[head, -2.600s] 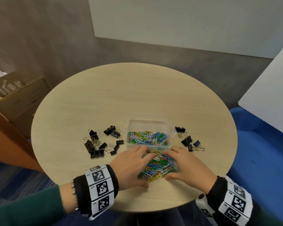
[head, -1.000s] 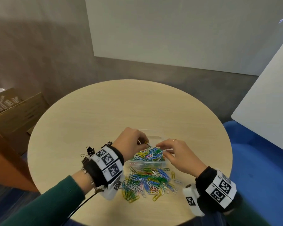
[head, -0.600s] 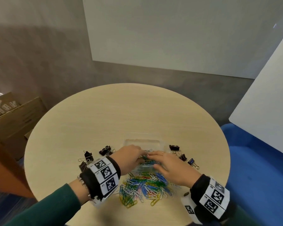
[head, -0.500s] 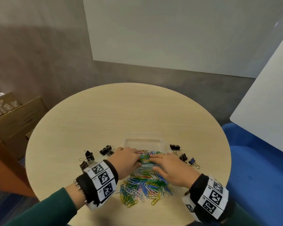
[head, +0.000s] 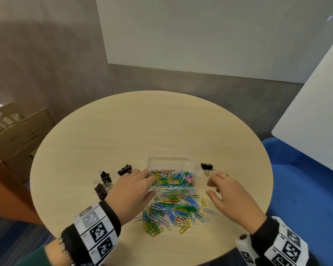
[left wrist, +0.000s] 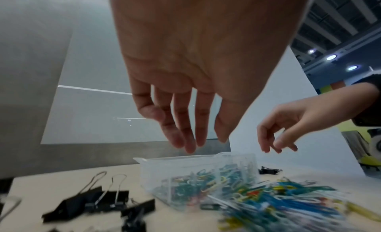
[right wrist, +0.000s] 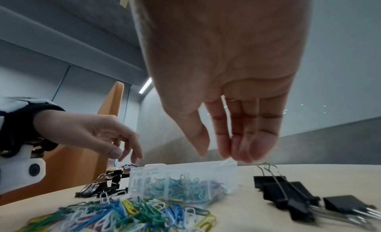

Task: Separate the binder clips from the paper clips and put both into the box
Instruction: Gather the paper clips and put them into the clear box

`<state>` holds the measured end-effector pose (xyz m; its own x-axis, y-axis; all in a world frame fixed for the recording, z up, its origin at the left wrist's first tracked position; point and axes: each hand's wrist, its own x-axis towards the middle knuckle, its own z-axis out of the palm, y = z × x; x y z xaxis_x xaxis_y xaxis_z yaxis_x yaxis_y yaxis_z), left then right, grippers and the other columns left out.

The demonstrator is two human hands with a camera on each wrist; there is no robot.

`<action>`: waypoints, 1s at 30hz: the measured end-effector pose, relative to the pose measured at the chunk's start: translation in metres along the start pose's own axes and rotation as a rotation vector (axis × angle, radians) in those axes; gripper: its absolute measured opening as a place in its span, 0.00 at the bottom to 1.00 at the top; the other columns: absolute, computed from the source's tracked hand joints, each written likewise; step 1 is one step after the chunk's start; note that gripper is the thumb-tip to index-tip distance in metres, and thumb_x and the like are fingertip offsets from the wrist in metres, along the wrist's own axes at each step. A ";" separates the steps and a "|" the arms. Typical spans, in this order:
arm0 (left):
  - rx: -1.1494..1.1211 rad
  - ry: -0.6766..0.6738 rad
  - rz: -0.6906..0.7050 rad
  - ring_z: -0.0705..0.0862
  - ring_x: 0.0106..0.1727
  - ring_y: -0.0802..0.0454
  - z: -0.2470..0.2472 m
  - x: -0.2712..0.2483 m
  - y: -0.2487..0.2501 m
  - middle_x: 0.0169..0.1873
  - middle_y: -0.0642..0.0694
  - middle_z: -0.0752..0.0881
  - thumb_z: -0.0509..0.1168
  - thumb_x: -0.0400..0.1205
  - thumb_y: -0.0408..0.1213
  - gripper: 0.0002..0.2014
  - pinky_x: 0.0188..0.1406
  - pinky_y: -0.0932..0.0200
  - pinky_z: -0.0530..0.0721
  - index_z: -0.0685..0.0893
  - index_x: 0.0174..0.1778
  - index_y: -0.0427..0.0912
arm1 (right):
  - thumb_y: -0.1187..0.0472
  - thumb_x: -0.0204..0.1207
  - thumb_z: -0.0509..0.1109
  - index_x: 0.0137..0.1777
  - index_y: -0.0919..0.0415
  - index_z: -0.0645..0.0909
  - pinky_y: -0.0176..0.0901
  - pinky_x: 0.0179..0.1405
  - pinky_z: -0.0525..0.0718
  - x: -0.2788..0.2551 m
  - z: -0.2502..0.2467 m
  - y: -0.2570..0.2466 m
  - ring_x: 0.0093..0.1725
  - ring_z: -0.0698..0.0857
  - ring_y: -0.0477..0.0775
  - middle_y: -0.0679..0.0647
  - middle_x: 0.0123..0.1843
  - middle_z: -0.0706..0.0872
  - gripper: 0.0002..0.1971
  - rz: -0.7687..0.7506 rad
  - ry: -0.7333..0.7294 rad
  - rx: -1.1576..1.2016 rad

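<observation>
A clear plastic box (head: 197,169) stands on the round table, its near compartment full of coloured paper clips (head: 171,178). A loose heap of paper clips (head: 175,212) lies in front of it. Black binder clips (head: 104,182) lie left of the box, and more binder clips (head: 207,166) to its right. My left hand (head: 151,182) hovers at the box's left edge with straight, empty fingers (left wrist: 189,142). My right hand (head: 210,187) hangs just right of the box, fingers (right wrist: 237,154) loose and empty. The wrist views show the box (left wrist: 195,175) (right wrist: 181,183) below both hands.
The table's far half (head: 142,127) is bare wood. Cardboard boxes (head: 13,135) stand off the table at the left, and a blue seat (head: 306,189) and a white panel (head: 315,121) at the right. More binder clips (right wrist: 288,193) lie under my right wrist.
Both hands carried paper clips from the heap to the box and pressed them in. Now the right hand has moved off to the box's right, and the left has drawn back to its left edge.
</observation>
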<state>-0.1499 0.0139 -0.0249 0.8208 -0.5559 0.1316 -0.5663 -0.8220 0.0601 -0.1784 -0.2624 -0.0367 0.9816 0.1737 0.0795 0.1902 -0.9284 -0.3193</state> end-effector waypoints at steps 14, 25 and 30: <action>-0.294 -0.399 -0.017 0.73 0.65 0.52 0.022 -0.010 0.020 0.67 0.51 0.69 0.78 0.68 0.51 0.45 0.66 0.58 0.76 0.63 0.79 0.53 | 0.42 0.66 0.76 0.72 0.50 0.69 0.36 0.58 0.77 -0.009 0.021 -0.023 0.59 0.75 0.44 0.45 0.62 0.70 0.36 -0.048 -0.339 0.099; -0.117 -0.373 0.031 0.79 0.58 0.43 0.023 0.018 0.035 0.60 0.43 0.77 0.68 0.79 0.41 0.19 0.58 0.47 0.80 0.76 0.66 0.43 | 0.57 0.77 0.69 0.66 0.51 0.76 0.41 0.57 0.77 0.008 0.033 -0.042 0.61 0.79 0.52 0.49 0.64 0.79 0.17 -0.154 -0.206 -0.033; -0.099 -0.351 0.023 0.81 0.57 0.42 0.022 0.019 0.029 0.56 0.43 0.81 0.66 0.81 0.40 0.14 0.55 0.46 0.81 0.79 0.62 0.43 | 0.61 0.80 0.65 0.59 0.54 0.81 0.39 0.49 0.75 0.010 0.025 -0.035 0.56 0.81 0.53 0.52 0.58 0.84 0.10 -0.122 -0.175 -0.046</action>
<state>-0.1497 -0.0234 -0.0428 0.7738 -0.5968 -0.2125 -0.5753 -0.8024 0.1588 -0.1752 -0.2202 -0.0480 0.9404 0.3361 -0.0512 0.3105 -0.9104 -0.2734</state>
